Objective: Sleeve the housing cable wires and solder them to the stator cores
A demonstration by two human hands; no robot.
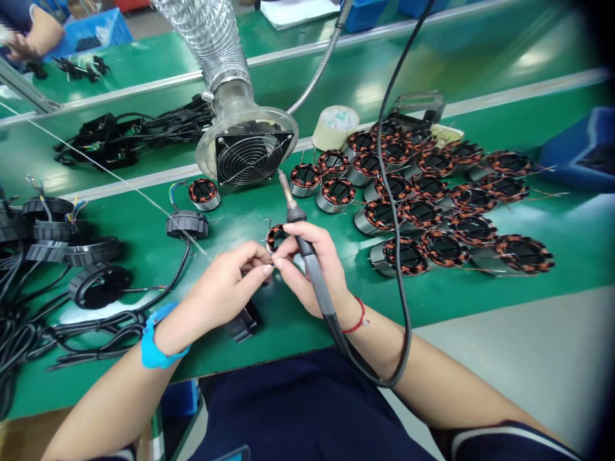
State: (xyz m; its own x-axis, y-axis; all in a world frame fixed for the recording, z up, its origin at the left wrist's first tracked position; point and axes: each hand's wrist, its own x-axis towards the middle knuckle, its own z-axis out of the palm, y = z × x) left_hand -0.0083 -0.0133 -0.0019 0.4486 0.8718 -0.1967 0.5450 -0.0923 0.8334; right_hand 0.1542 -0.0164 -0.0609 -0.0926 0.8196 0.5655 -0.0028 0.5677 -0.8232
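A soldering iron (pixel 316 282) rests in my right hand (pixel 331 272), its tip pointing up and away toward the fan. The thumb and fingertips of that hand also pinch at a thin wire. My left hand (pixel 223 285) is closed, its thumb and index finger pressed on the wire (pixel 275 261) where both hands meet. Just behind the fingertips stands a copper-wound stator (pixel 275 238), partly hidden by my right hand. Below my left hand lies a black plastic part (pixel 243 322), mostly covered. The exact wire ends between the fingers are too small to make out.
A fume extractor fan (pixel 252 159) hangs ahead on a foil duct (pixel 202 38). Several stators (pixel 403 256) stand in rows at right. Black caps (pixel 98 285) and cables (pixel 96 336) lie at left. The iron's cord (pixel 396 256) loops over my right forearm. A person's hand (pixel 22 48) shows far left.
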